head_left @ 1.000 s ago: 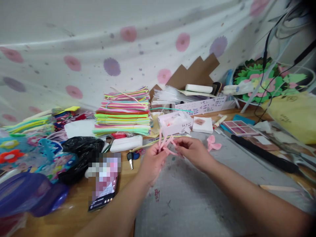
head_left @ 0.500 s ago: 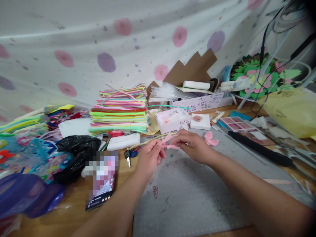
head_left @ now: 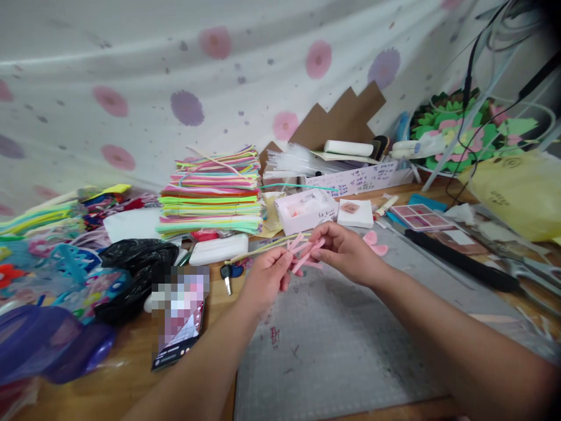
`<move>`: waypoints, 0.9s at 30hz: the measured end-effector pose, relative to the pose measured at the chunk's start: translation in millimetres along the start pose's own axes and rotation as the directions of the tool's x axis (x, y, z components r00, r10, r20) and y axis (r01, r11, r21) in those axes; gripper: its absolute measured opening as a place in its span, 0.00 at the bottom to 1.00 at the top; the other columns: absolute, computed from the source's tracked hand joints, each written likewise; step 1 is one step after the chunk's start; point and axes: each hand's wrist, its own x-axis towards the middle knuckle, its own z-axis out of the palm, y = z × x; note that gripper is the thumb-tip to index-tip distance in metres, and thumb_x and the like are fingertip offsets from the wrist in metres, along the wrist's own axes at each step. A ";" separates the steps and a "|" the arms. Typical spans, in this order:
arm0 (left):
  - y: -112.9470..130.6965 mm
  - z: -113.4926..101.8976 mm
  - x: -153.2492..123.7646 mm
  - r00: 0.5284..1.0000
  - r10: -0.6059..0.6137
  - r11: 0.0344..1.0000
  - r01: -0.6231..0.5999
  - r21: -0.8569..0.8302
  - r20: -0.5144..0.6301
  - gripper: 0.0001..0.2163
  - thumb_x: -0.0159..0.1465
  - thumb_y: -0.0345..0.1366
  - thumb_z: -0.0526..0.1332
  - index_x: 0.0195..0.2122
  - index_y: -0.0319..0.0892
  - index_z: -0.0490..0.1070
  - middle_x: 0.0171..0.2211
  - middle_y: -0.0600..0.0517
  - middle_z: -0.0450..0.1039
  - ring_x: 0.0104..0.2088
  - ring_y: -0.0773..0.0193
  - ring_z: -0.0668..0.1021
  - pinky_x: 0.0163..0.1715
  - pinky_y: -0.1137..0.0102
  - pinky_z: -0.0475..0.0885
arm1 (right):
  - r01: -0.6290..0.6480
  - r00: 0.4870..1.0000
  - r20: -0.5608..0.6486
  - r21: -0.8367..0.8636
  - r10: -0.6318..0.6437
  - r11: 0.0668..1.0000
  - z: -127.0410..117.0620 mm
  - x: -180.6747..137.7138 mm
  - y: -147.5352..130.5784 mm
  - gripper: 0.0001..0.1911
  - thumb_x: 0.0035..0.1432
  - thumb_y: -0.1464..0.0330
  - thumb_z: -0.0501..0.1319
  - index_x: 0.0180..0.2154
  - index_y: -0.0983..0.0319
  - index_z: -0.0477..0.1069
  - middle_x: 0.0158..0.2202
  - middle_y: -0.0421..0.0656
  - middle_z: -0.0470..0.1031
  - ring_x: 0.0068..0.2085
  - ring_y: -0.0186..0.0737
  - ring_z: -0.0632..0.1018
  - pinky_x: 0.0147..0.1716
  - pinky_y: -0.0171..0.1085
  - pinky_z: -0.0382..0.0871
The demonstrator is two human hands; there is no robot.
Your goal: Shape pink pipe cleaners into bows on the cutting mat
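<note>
Several short pink pipe cleaners (head_left: 303,261) cross one another above the grey cutting mat (head_left: 337,345). My left hand (head_left: 268,273) pinches their left end between thumb and fingers. From the right, my right hand (head_left: 346,252) holds a pink piece between thumb and index finger, angled across the others. Exactly how the pieces join is partly hidden by the fingers. Just behind my right wrist lies a pink petal-shaped piece (head_left: 376,242), partly covered. Pale yellow-green stems (head_left: 249,252) lie behind my left hand.
Left of the mat are a phone (head_left: 182,327), keys (head_left: 227,279), a black plastic bag (head_left: 135,269) and a purple container (head_left: 44,345). Bundled coloured pipe cleaners (head_left: 210,199) are stacked behind. A white box (head_left: 304,219) stands at the back; scissors (head_left: 526,272) lie at right.
My right hand has turned slightly and brought a pink piece diagonally across the others. My left hand keeps its pinch in nearly the same place.
</note>
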 end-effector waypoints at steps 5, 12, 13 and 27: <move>1.9 4.6 -4.7 0.997 -0.043 0.992 0.050 -0.115 0.070 0.13 0.61 0.46 0.56 0.30 0.39 0.65 0.25 0.52 0.75 0.13 0.77 0.62 0.14 0.77 0.51 | -0.015 0.998 -0.051 0.161 0.024 0.987 8.1 -0.3 -0.2 0.16 0.46 0.65 0.68 0.31 0.60 0.61 0.26 0.36 0.71 0.26 0.30 0.74 0.26 0.31 0.66; -2.6 6.1 -7.1 0.982 -0.053 0.986 0.080 -0.147 0.180 0.15 0.60 0.47 0.56 0.28 0.38 0.65 0.26 0.47 0.76 0.12 0.77 0.62 0.13 0.76 0.49 | 0.029 0.992 0.123 0.073 -0.038 0.997 12.9 -4.5 -4.7 0.09 0.51 0.67 0.64 0.29 0.62 0.65 0.22 0.35 0.68 0.22 0.29 0.71 0.23 0.32 0.66; -2.8 6.4 -6.9 0.982 -0.066 0.988 0.090 -0.127 0.179 0.16 0.60 0.48 0.56 0.29 0.38 0.66 0.26 0.47 0.77 0.12 0.77 0.62 0.12 0.76 0.49 | 0.052 0.992 0.112 0.010 -0.053 0.999 12.5 -4.8 -4.6 0.08 0.51 0.68 0.64 0.30 0.62 0.66 0.23 0.36 0.68 0.23 0.29 0.71 0.24 0.32 0.66; -1.7 5.8 -9.7 0.957 -0.104 0.977 0.149 -0.151 0.270 0.18 0.58 0.49 0.58 0.34 0.37 0.67 0.19 0.50 0.72 0.11 0.77 0.62 0.11 0.79 0.50 | 0.259 0.965 0.124 -0.314 -0.231 0.913 9.3 -4.3 -6.6 0.05 0.52 0.72 0.62 0.33 0.62 0.69 0.32 0.41 0.72 0.33 0.34 0.73 0.34 0.35 0.69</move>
